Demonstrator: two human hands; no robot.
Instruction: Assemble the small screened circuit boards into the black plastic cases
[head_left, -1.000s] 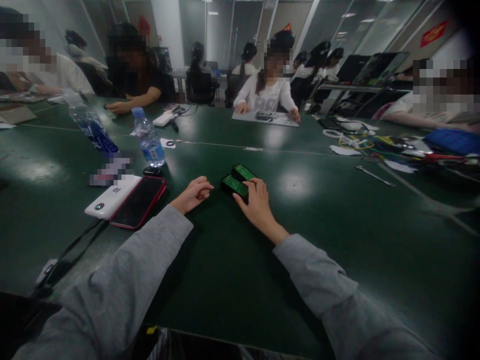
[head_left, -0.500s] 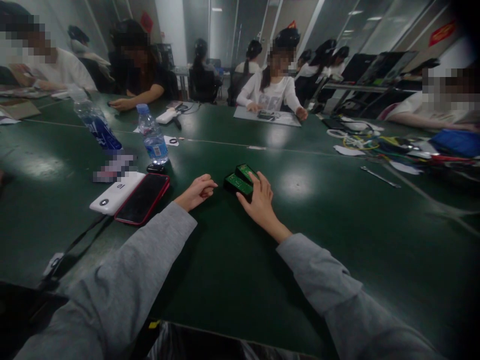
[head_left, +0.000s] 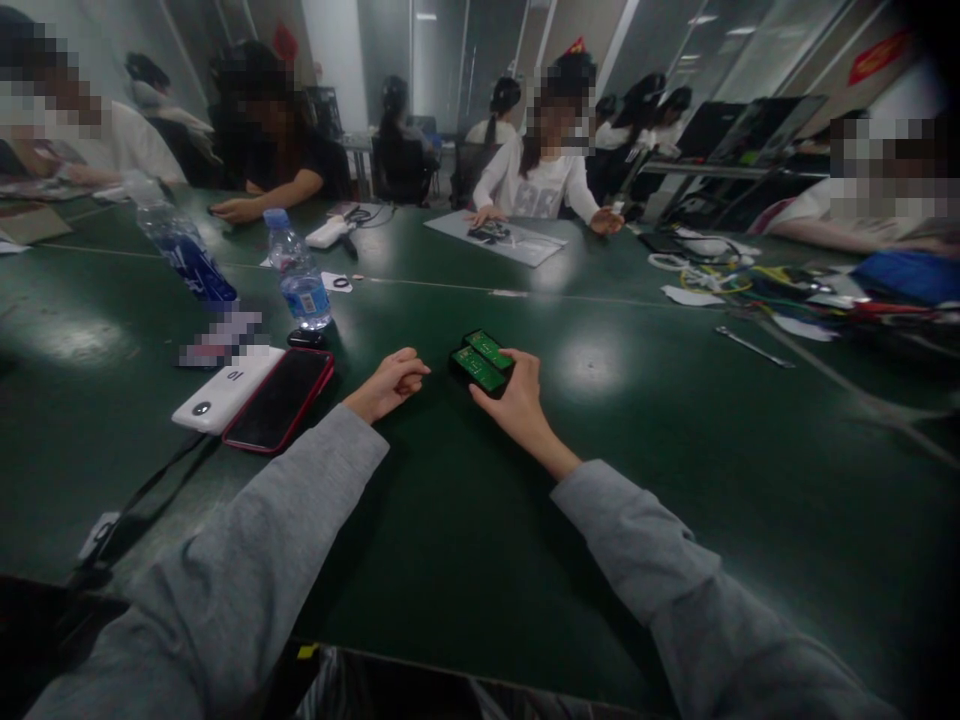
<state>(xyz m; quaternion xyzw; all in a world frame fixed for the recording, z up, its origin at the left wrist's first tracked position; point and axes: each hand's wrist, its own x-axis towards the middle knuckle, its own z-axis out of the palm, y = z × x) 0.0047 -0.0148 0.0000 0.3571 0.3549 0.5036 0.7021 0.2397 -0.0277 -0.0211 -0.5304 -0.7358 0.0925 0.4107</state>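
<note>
Two green circuit boards in black cases lie side by side on the dark green table: a near one point(head_left: 481, 369) and a far one point(head_left: 487, 348). My right hand point(head_left: 516, 395) is closed around their right ends, thumb on the near side and fingers on the far side. Those fingers hide part of the cases. To the left of the boards, apart from them, my left hand point(head_left: 391, 384) rests with its fingers curled in and nothing visible in it.
Left of my left hand lie a red-edged phone point(head_left: 279, 400) and a white power bank point(head_left: 225, 388) with a strap. Behind them stand a small water bottle point(head_left: 300, 275) and a larger blue-labelled bottle point(head_left: 187, 245). At right are a wrench point(head_left: 754, 346) and tangled cables point(head_left: 720, 275). Co-workers sit across.
The two boards were angled apart in a V and now lie parallel, close together. My right hand's fingers have drawn in around them. Across the table, a co-worker's grey sheet has shifted left and turned.
</note>
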